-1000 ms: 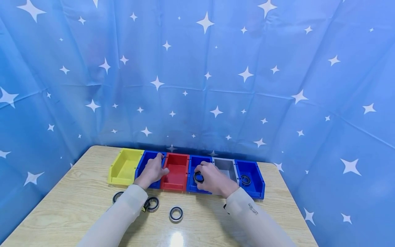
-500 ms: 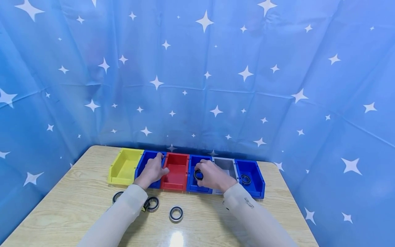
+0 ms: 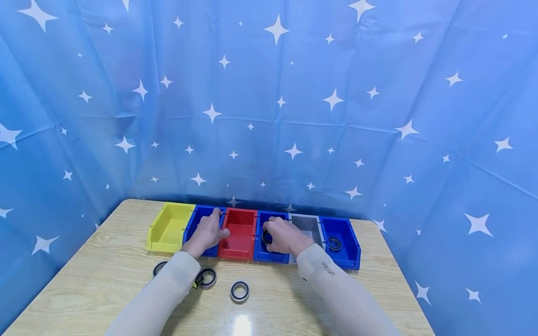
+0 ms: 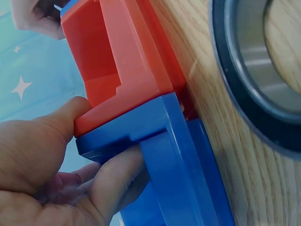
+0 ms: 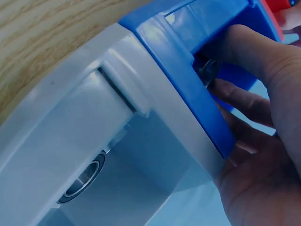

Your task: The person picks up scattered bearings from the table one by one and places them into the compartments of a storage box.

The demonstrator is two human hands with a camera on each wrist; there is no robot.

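Observation:
My right hand reaches into the fourth bin, a blue one, and pinches a dark-sealed ball bearing between thumb and fingers; the right wrist view shows only a sliver of it. At the wall shared by the second bin, blue, and the red bin, my left hand holds on, thumb against the red rim and fingers inside the blue bin. Inside the grey bin lies another bearing, partly hidden by the front lip.
A yellow bin begins the row on the left; a blue bin with one bearing ends it. In front, bearings lie on the wooden table, some partly covered by the left sleeve. A starry curtain hangs behind.
My right hand and the bearing have shifted slightly left and turned within the fourth bin, and the right forearm has swung left. My left hand stays in place.

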